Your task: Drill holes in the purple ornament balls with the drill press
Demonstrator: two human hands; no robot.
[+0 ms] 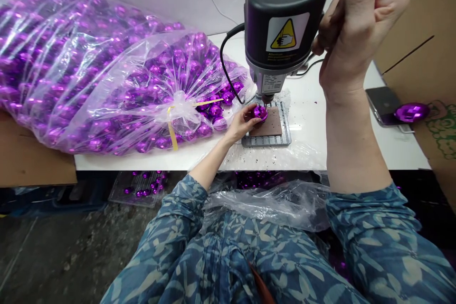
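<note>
My left hand [242, 123] pinches a shiny purple faceted ball [260, 112], holding it over a brown board [271, 122] on the metal base plate [269, 141]. Just above the ball is the chuck [268, 98] of a black bench drill press [285, 4]; whether the bit touches the ball I cannot tell. Raised beside the machine's head, my right hand [359, 23] is closed in a fist around the drill press handle, which the fingers mostly hide.
A large clear bag [117, 71] of purple balls, tied with yellow strapping, fills the table's left. At right lie a phone [384, 104] and another purple ball [412, 112] by cardboard [420, 47]. Plastic sheeting [267, 204] drapes over the lap. Dark shavings dot the white tabletop [309, 123].
</note>
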